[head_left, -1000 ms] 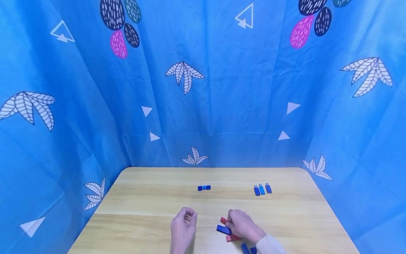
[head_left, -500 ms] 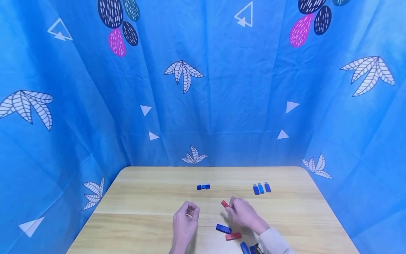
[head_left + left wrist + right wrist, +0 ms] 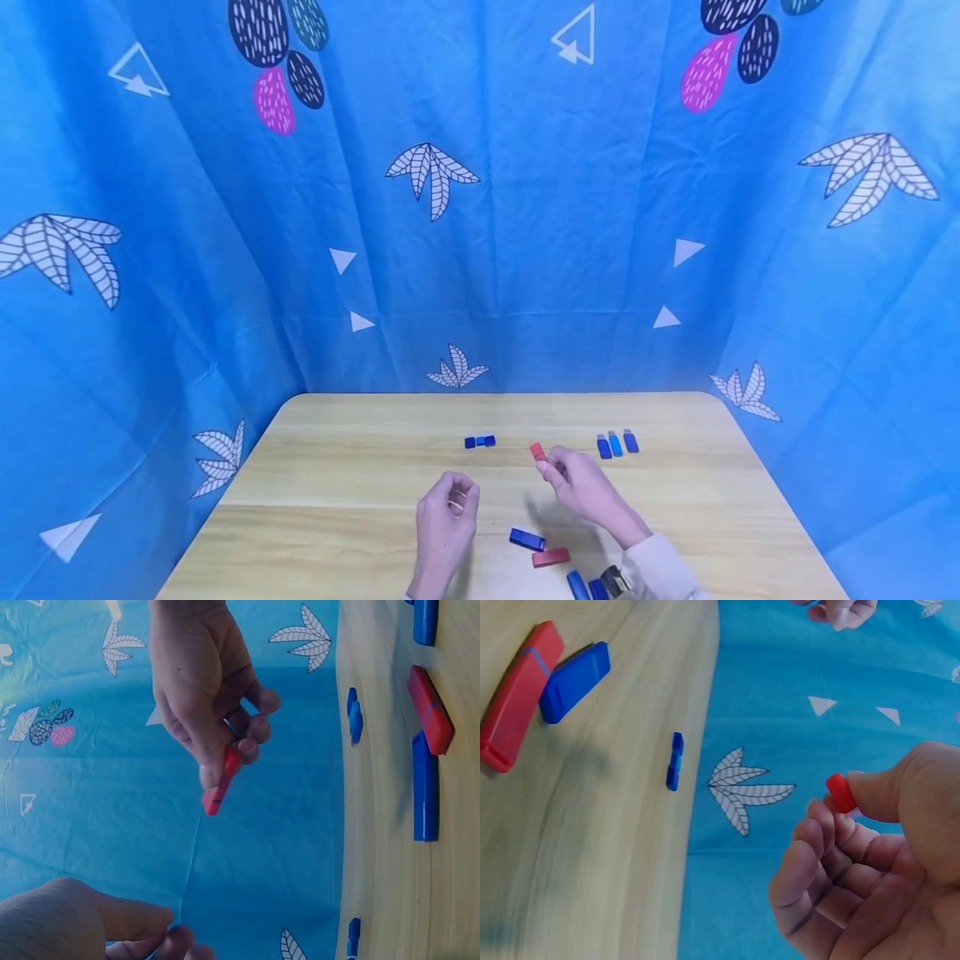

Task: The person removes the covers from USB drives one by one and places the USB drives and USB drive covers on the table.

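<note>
A red USB flash drive (image 3: 537,451) is pinched between the thumb and fingers of my right hand (image 3: 588,487), raised above the table. In the right wrist view only the end of this red drive (image 3: 841,793) shows past the thumb. My left hand (image 3: 446,521) hovers to the left with loosely curled fingers, holding nothing. Below the hands, a blue flash drive (image 3: 527,540) and another red flash drive (image 3: 551,557) lie against each other. Nearer the front edge are two more blue drives (image 3: 577,585) and a black one (image 3: 615,581), partly by the right sleeve.
Three small blue caps (image 3: 480,442) sit in a row toward the back of the wooden table (image 3: 337,475). At the back right, three uncapped blue flash drives (image 3: 616,444) stand side by side. A blue patterned curtain (image 3: 525,250) surrounds the table.
My right hand has picked the red flash drive up from the pile and carried it up and forward. My left hand has shifted slightly to the right.
</note>
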### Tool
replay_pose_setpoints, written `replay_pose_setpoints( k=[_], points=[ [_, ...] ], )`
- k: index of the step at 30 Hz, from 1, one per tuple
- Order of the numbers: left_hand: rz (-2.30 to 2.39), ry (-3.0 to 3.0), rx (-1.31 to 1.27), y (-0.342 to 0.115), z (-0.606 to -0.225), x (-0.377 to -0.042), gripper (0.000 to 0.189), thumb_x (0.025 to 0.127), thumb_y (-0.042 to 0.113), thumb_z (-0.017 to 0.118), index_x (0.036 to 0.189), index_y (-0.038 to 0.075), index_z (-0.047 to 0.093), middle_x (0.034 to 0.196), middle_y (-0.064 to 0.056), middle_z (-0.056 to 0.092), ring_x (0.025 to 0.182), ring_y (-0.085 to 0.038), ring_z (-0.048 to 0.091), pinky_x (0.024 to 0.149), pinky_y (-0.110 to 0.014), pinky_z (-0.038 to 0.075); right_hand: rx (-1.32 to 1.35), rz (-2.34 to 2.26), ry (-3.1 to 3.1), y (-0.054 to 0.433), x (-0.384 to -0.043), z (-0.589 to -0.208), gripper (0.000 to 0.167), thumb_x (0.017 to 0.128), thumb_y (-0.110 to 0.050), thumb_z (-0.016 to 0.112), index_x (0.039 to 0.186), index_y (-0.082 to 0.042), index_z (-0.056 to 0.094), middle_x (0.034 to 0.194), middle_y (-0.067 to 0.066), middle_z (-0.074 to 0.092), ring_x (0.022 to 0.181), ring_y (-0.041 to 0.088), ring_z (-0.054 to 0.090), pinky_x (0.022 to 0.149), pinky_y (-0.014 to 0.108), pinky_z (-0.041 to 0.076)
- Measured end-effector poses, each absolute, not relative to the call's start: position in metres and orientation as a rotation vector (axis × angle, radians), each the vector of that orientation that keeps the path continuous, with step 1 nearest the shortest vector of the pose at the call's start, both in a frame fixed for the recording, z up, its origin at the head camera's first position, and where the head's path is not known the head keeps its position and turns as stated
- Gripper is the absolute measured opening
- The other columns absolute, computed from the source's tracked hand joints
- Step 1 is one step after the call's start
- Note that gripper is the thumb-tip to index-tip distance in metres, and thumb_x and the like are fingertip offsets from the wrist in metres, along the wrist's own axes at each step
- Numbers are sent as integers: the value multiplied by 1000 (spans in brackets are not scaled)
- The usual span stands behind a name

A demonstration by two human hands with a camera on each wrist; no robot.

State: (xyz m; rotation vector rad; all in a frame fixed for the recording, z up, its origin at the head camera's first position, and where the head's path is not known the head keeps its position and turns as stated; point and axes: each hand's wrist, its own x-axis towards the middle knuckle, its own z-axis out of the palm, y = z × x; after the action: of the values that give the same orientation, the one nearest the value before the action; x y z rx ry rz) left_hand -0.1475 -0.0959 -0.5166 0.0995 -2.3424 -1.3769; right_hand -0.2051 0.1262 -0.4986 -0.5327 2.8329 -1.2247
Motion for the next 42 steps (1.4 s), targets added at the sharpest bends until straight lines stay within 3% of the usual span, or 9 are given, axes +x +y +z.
replay_pose_setpoints(
  k=[5,12,20,28,34,38,42],
  points=[
    [-1392,-2309,53,-92,-514,-148,12,87,4,73,87,15,69,76,6,69,67,1,58,63,-18,52,-530,-1302,2810,125,-202,-493,29,105,-27,55,79,-14,57,63,-8,44,53,2,35,49,19,31],
    [-1430,-2244,-30,-85,-509,-150,10,90,6,73,90,14,68,79,4,70,67,1,59,61,-19,53,-570,-1371,2839,122,-195,-487,26,104,-27,58,81,-16,61,65,-9,49,56,1,43,51,19,38],
    [-1456,-2235,-77,-76,-501,-149,4,95,23,71,92,21,69,83,9,69,77,-1,60,70,-19,53,-663,-1461,2811,117,-182,-482,23,103,-26,59,81,-19,62,70,-9,58,63,-1,53,55,20,47],
    [-1502,-2270,-155,-66,-494,-146,15,101,33,62,106,20,69,96,9,71,87,-2,60,75,-20,51,-898,-1527,2809,109,-169,-481,24,101,-21,63,77,-20,60,67,-9,57,62,-4,51,53,18,47],
    [-1546,-2282,-205,-62,-491,-146,21,103,33,59,111,17,69,96,9,72,88,-2,61,76,-21,53,-1002,-1517,2802,105,-163,-482,22,101,-21,62,79,-20,61,69,-12,53,62,-6,49,53,17,46],
    [-1573,-2295,-221,-61,-491,-146,18,102,31,61,109,17,70,94,7,73,88,-2,61,76,-22,53,-1054,-1486,2797,103,-161,-483,26,102,-23,61,77,-23,57,68,-14,50,61,-6,47,52,16,46],
    [-1587,-2322,-225,-62,-492,-145,16,102,30,60,96,19,70,89,5,71,85,-1,61,75,-20,52,-1059,-1461,2782,102,-160,-483,29,103,-28,60,75,-26,54,68,-16,48,61,-6,46,52,16,45]
  ],
)
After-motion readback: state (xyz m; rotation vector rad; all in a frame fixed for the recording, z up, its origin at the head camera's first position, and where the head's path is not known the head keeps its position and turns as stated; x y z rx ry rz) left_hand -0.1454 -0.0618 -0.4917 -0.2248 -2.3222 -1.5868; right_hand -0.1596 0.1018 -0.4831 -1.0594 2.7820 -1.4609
